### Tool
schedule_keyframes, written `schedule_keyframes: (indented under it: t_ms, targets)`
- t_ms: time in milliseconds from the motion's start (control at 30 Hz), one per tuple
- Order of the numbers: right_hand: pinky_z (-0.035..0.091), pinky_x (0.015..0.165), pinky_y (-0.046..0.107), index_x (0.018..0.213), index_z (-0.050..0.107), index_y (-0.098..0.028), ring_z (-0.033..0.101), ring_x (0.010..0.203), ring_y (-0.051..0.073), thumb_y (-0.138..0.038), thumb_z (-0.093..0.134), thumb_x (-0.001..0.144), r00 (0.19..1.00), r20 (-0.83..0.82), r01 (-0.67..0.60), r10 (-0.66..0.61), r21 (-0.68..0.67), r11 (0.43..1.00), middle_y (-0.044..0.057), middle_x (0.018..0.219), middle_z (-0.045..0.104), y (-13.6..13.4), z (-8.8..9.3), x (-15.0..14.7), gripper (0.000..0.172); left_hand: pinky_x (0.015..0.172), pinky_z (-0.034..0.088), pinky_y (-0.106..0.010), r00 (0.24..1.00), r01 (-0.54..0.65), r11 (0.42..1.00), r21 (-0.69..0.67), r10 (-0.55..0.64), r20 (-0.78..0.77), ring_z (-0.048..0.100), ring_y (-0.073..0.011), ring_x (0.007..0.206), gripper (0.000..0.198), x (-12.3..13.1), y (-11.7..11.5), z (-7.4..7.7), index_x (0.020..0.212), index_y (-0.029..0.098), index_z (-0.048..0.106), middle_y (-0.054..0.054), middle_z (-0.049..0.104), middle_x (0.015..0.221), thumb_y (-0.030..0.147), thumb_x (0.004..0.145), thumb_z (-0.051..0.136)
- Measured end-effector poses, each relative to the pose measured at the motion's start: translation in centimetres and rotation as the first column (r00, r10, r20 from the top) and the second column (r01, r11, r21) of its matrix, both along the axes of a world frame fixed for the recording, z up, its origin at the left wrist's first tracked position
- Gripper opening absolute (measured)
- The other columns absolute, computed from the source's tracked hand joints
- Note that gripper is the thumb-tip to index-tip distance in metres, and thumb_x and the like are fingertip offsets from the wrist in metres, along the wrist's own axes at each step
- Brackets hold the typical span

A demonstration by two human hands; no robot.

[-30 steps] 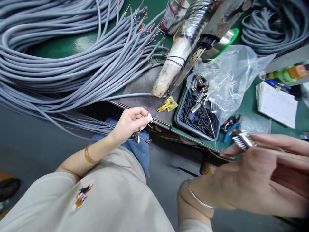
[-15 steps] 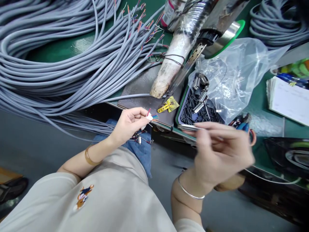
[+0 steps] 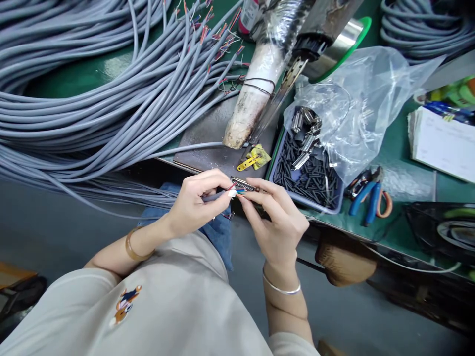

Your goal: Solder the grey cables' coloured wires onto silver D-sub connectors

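Left hand is pinched shut on a grey cable end, with its coloured wires poking out by the fingertips. Right hand grips a small metal connector right up against those wires, dead centre of the frame, just below the table edge. Just above sits a yellow clip. Right of centre there's a tray of black sleeves with a plastic bag over it, and blue pliers beside it. A huge grey cable bundle fills the upper left.

Grey cables on a green table, blue-handled pliers, black pieces in a blue tray.
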State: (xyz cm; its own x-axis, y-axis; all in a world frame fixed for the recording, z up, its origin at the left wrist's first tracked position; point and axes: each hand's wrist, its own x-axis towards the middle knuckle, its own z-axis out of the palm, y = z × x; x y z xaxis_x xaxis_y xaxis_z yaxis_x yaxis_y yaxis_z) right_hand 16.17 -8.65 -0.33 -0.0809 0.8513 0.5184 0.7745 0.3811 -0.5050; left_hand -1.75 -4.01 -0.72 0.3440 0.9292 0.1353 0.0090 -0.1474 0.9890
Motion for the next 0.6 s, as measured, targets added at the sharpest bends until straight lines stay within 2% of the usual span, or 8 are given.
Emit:
schedule_keyframes:
  t_ms: [67, 133, 233, 300, 367, 467, 600]
  targets:
    - [0.065, 0.088, 0.035, 0.098, 0.072, -0.029, 0.077, 0.097, 0.019, -0.014, 0.072, 0.090, 0.993, -0.119, 0.007, -0.012, -0.037, 0.999, 0.001, 0.113, 0.077, -0.3, 0.3, 0.0, 0.017, 0.054, 0.035, -0.023, 0.999, -0.027, 0.999, -0.033, 0.028, 0.031, 0.045, -0.0078, 0.061, 0.014, 0.1, 0.1, -0.2, 0.080, 0.014, 0.072, -0.005, 0.065, 0.083, 0.023, 0.090, 0.068]
    - [0.065, 0.089, 0.037, 0.094, 0.071, -0.028, 0.076, 0.101, 0.020, -0.015, 0.071, 0.091, 0.967, -0.251, 0.029, -0.048, -0.079, 0.996, 0.002, 0.110, 0.078, -0.4, 0.3, 0.0, 0.012, 0.052, 0.035, -0.022, 0.994, -0.063, 0.990, -0.126, 0.073, 0.082, 0.046, -0.0073, 0.060, 0.014, 0.2, 0.4, -0.2, 0.078, 0.014, 0.071, -0.005, 0.064, 0.082, 0.025, 0.087, 0.070]
    - [0.066, 0.080, 0.036, 0.091, 0.066, -0.024, 0.078, 0.095, 0.021, -0.022, 0.068, 0.094, 0.875, -0.460, 0.101, -0.154, -0.138, 0.985, 0.005, 0.110, 0.077, -0.3, -0.4, -0.3, 0.004, 0.044, 0.030, -0.020, 0.982, -0.055, 0.951, -0.306, 0.106, 0.153, 0.042, -0.0044, 0.052, 0.016, 0.2, 0.9, -0.2, 0.075, 0.014, 0.069, -0.001, 0.061, 0.076, 0.027, 0.081, 0.076]
    - [0.066, 0.076, 0.035, 0.088, 0.063, -0.023, 0.079, 0.089, 0.021, -0.025, 0.067, 0.094, 0.813, -0.545, 0.138, -0.204, -0.160, 0.977, 0.006, 0.109, 0.078, 0.1, -1.1, -0.6, 0.008, 0.039, 0.027, -0.019, 0.975, -0.030, 0.925, -0.379, 0.110, 0.191, 0.039, -0.0021, 0.046, 0.016, 0.3, 1.2, -0.2, 0.073, 0.014, 0.069, 0.000, 0.061, 0.074, 0.027, 0.077, 0.077]
    - [0.067, 0.076, 0.034, 0.086, 0.061, -0.023, 0.079, 0.088, 0.021, -0.027, 0.068, 0.094, 0.794, -0.565, 0.159, -0.222, -0.159, 0.974, 0.006, 0.107, 0.078, 0.5, -1.7, -1.0, 0.011, 0.036, 0.028, -0.019, 0.969, -0.012, 0.910, -0.414, 0.112, 0.218, 0.040, -0.0015, 0.041, 0.017, 0.4, 1.5, -0.4, 0.070, 0.014, 0.067, -0.001, 0.064, 0.075, 0.026, 0.075, 0.077]
    - [0.066, 0.076, 0.034, 0.088, 0.062, -0.023, 0.079, 0.095, 0.021, -0.026, 0.069, 0.094, 0.824, -0.524, 0.170, -0.214, -0.131, 0.977, 0.006, 0.107, 0.079, 1.1, -2.5, -1.6, 0.009, 0.035, 0.028, -0.018, 0.964, 0.001, 0.904, -0.427, 0.112, 0.240, 0.042, -0.0015, 0.039, 0.016, 0.8, 1.9, -0.6, 0.065, 0.014, 0.065, -0.001, 0.065, 0.071, 0.023, 0.074, 0.075]
    - [0.066, 0.084, 0.039, 0.087, 0.063, -0.024, 0.078, 0.099, 0.022, -0.023, 0.069, 0.092, 0.847, -0.501, 0.172, -0.177, -0.057, 0.983, 0.005, 0.105, 0.079, 1.6, -2.8, -2.0, 0.008, 0.036, 0.024, -0.017, 0.957, -0.004, 0.915, -0.405, 0.122, 0.265, 0.039, -0.0001, 0.042, 0.016, 1.3, 2.4, -0.6, 0.063, 0.012, 0.066, -0.002, 0.067, 0.072, 0.020, 0.073, 0.074]
